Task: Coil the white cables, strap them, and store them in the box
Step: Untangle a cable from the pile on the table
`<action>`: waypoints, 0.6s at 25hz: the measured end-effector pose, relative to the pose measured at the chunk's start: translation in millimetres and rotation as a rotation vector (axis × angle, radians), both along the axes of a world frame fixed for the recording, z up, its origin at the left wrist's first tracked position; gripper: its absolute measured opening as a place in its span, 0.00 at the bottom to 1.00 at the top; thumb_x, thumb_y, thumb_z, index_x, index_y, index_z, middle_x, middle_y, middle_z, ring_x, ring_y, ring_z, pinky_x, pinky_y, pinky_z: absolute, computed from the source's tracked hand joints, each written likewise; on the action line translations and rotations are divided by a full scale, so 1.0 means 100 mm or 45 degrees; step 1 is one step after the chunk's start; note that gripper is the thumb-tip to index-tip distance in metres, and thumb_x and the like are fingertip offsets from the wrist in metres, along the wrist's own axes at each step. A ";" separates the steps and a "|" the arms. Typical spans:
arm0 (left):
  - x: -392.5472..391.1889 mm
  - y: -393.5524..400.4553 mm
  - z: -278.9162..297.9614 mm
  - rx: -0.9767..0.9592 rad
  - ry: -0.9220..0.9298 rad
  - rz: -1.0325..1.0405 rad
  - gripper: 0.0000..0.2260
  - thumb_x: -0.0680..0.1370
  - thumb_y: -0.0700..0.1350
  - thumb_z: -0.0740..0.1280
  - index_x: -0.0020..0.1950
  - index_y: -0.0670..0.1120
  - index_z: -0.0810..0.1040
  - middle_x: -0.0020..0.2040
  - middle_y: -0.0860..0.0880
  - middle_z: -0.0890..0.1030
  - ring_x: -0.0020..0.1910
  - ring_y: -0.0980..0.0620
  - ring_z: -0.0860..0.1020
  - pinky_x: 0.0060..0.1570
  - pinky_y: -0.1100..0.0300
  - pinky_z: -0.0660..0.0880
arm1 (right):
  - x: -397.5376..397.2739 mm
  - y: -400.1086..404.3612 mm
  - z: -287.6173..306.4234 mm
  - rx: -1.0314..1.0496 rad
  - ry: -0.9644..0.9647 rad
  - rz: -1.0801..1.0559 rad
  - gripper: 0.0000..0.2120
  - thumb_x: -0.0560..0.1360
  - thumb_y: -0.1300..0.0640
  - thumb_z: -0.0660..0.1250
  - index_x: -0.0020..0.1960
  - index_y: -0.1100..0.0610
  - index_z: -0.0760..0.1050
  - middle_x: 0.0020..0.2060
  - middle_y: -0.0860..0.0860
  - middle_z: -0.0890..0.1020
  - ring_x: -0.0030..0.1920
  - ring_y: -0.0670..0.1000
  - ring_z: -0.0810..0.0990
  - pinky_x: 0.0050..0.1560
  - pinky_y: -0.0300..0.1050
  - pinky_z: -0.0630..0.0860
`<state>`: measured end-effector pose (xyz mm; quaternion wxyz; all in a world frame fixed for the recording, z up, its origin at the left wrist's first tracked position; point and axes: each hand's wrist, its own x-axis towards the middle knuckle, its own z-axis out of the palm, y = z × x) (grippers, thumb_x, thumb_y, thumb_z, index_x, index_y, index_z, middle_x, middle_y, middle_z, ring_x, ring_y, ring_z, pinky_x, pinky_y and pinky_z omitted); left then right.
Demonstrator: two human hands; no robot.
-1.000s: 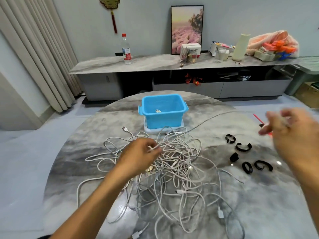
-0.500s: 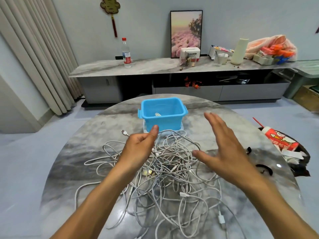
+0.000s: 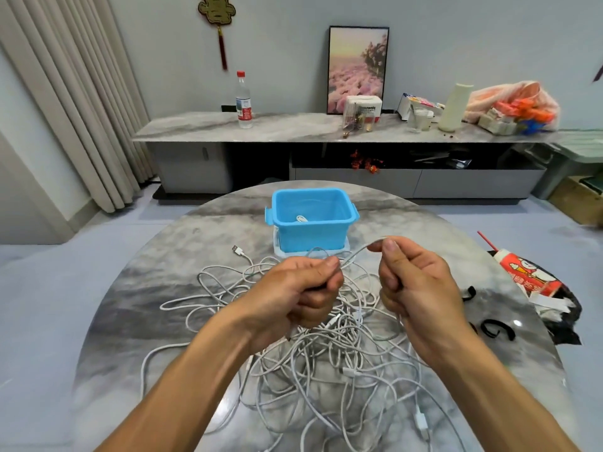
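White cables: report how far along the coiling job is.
Done: one cable already lies in the blue box. In hand: left hand and right hand pinch one cable between them. Left: the tangled pile is uncoiled, and black straps lie unused.

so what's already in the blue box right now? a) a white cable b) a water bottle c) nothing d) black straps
a: a loop of white cable shows on the floor of the blue box, while the black straps lie on the table to the right.
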<state>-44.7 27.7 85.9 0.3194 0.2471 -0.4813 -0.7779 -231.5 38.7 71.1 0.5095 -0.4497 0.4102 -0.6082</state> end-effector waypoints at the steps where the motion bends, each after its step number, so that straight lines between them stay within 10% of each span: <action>1: 0.02 0.00 0.01 0.040 0.117 -0.004 0.13 0.81 0.48 0.60 0.37 0.46 0.73 0.24 0.55 0.60 0.22 0.59 0.56 0.22 0.67 0.53 | 0.02 0.00 -0.02 -0.001 0.076 -0.056 0.07 0.74 0.49 0.68 0.42 0.50 0.81 0.24 0.49 0.65 0.22 0.44 0.57 0.21 0.34 0.56; 7: 0.02 -0.05 -0.02 0.149 0.730 0.609 0.08 0.81 0.41 0.57 0.49 0.44 0.76 0.53 0.42 0.84 0.49 0.49 0.83 0.48 0.58 0.78 | 0.35 0.16 -0.27 -0.238 1.083 0.030 0.12 0.82 0.48 0.61 0.45 0.52 0.77 0.30 0.43 0.77 0.31 0.42 0.72 0.34 0.46 0.70; 10: 0.03 -0.14 -0.07 -0.114 0.379 0.849 0.10 0.84 0.42 0.55 0.49 0.44 0.75 0.58 0.40 0.83 0.60 0.45 0.81 0.65 0.48 0.73 | 0.41 0.23 -0.26 -0.206 1.269 0.224 0.11 0.83 0.47 0.57 0.49 0.50 0.75 0.40 0.46 0.83 0.40 0.45 0.80 0.45 0.52 0.76; 15: -0.06 -0.08 -0.16 -0.768 -0.303 0.805 0.08 0.84 0.39 0.58 0.51 0.40 0.76 0.38 0.45 0.84 0.40 0.52 0.82 0.45 0.65 0.74 | 0.32 0.29 -0.11 -0.217 1.312 0.242 0.10 0.82 0.51 0.60 0.43 0.53 0.71 0.30 0.46 0.77 0.32 0.47 0.74 0.37 0.51 0.71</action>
